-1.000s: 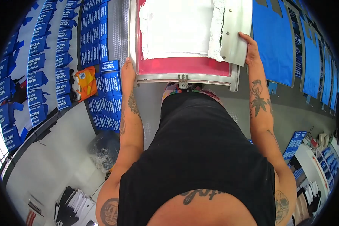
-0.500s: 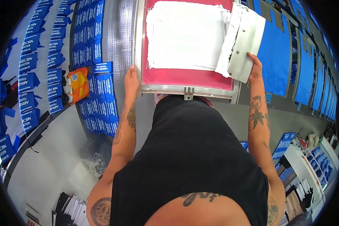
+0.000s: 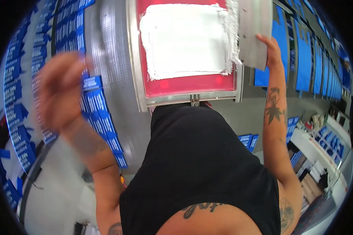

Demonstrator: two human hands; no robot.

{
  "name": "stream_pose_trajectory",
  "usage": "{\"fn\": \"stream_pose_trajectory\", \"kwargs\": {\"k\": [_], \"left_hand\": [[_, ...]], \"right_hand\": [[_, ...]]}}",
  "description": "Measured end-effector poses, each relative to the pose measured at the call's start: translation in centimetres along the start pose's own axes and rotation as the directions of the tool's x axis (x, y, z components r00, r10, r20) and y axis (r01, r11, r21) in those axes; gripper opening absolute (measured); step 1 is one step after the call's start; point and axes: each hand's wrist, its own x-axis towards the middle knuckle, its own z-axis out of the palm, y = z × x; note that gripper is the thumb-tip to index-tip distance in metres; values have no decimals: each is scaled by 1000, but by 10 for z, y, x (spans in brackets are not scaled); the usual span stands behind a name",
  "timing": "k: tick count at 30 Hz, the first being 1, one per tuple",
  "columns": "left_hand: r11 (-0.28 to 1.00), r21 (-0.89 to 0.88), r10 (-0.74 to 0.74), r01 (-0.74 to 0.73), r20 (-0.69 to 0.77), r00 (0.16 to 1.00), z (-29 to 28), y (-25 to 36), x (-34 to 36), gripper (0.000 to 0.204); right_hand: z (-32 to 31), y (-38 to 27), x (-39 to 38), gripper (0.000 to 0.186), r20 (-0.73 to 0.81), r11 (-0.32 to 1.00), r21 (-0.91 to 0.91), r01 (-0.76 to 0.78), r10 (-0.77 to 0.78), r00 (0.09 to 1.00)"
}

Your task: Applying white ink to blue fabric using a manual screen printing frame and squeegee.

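A metal-edged screen frame [image 3: 134, 51] with a pink mesh [image 3: 176, 87] is in front of me, bearing a thick patch of white paste [image 3: 184, 41]. A metal squeegee [image 3: 253, 33] lies along its right side, white paste smeared along its inner edge. My right hand [image 3: 272, 51] is closed on the squeegee's outer edge. My left hand [image 3: 62, 90] is raised left of the frame, away from it and smeared by motion, so its fingers are unclear. A hinged clamp [image 3: 195, 100] sits at the middle of the frame's near edge.
Rows of blue printed pieces [image 3: 15, 117] hang or lie at the left, more on the grey metal surface [image 3: 106, 51]. Larger blue pieces [image 3: 304, 62] on metal boards line the right. A white shelf [image 3: 325, 164] with blue items and folded cloth is at lower right.
My left hand has left the frame's side and swung left, toward the camera. My right hand and squeegee have shifted slightly upward in view; the blue pieces and surroundings appear shifted as well.
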Motion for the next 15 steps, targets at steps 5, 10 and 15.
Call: {"fn": "stream_pose_trajectory", "kwargs": {"k": [5, 10, 15], "left_hand": [[856, -289, 278, 430, 956, 89, 102, 137, 22, 32], [930, -122, 111, 348, 993, 52, 130, 144, 16, 26], [978, 20, -37, 209, 997, 74, 149, 141, 10, 22]], "right_hand": [[52, -72, 22, 44, 169, 850, -445, 281, -229, 959], [87, -95, 25, 45, 332, 680, -583, 444, -300, 894], [91, -79, 20, 47, 378, 582, -662, 471, -283, 881]]}}
